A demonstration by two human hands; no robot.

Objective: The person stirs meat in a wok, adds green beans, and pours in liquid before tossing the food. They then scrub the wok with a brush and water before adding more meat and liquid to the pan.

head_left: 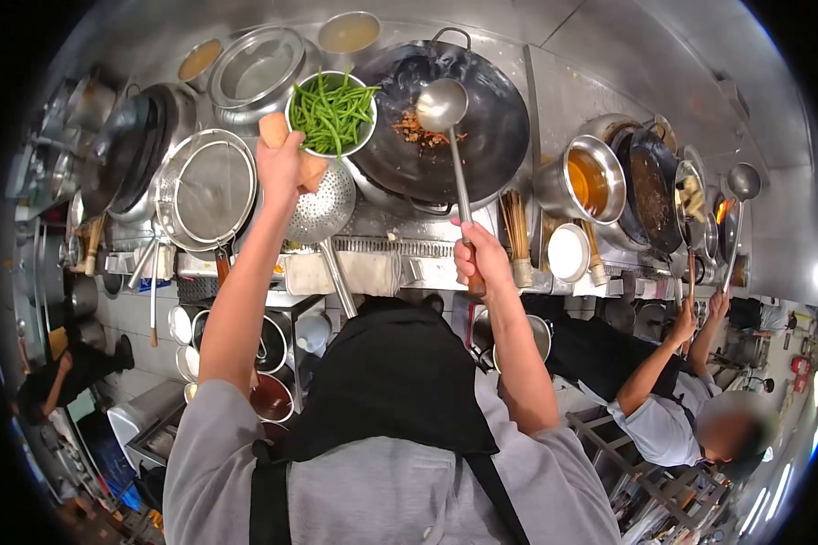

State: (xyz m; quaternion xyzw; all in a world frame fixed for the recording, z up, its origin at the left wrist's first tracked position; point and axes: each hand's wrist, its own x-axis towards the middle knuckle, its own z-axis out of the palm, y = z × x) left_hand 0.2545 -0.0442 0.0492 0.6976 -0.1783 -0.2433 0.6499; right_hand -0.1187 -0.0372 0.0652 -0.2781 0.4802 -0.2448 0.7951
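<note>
Over the black round-bottomed steel wok (482, 136), green beans wait in a lifted strainer while a ladle reaches in.

Long green beans (330, 113) fill the round metal strainer bowl (365, 136) that the left hand (282, 163) holds up by its pale wooden handle (274, 129), fingers closed around it, just beside the wok's left rim. The right hand (479, 259) is wrapped around the long steel ladle (443, 104), whose bowl hangs over a small heap of reddish chopped seasoning (420, 130) on the wok floor. By the look of it the seasoning is in and the beans are not yet. A perforated steel skimmer (323, 209) lies below, a wide mesh sieve (207, 189) to the left, a pot of amber oil (588, 179) to the right on the steel counter (373, 245). Farther right, another person's arm (654, 368) works a second ladle (743, 182).
</note>
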